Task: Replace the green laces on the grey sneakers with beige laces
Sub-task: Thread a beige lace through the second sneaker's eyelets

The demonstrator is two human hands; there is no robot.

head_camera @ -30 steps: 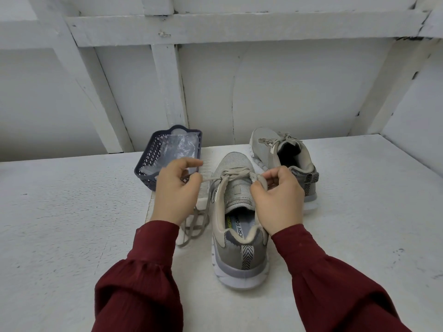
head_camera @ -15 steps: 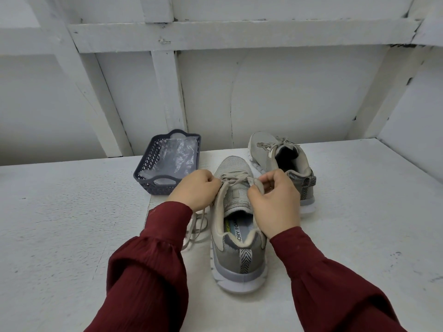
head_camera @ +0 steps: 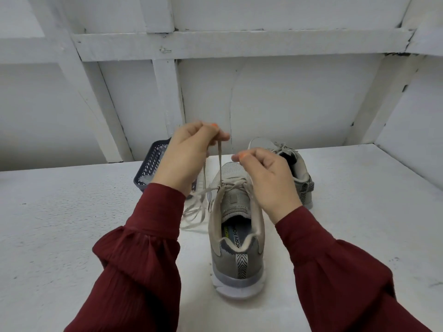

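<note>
A white painted wall [head_camera: 287, 92] with boxed beams stands behind the white desk [head_camera: 72, 224] I am looking down on. The near sneaker [head_camera: 237, 264], grey with a white sole, sits on the desk between my two arms with its heel toward me. The far sneaker [head_camera: 299, 173] stands just behind it to the right, partly hidden by my right hand, and is already laced in beige.

My left hand [head_camera: 189, 159] is raised above the near sneaker's toe. Its grip is narrow, the fingertips pinching the beige lace [head_camera: 219, 164], which runs taut from there down to the upper eyelets. More of the lace lies in loose loops on the desk, just left of the shoe.

My right hand [head_camera: 266, 178] hovers over the sneaker's tongue, fingers curled and thumb against forefinger. I cannot tell whether that grip holds a strand.

A dark blue basket [head_camera: 149, 173] sits behind my left hand. Dark red sleeves [head_camera: 148, 259] cover both arms.
</note>
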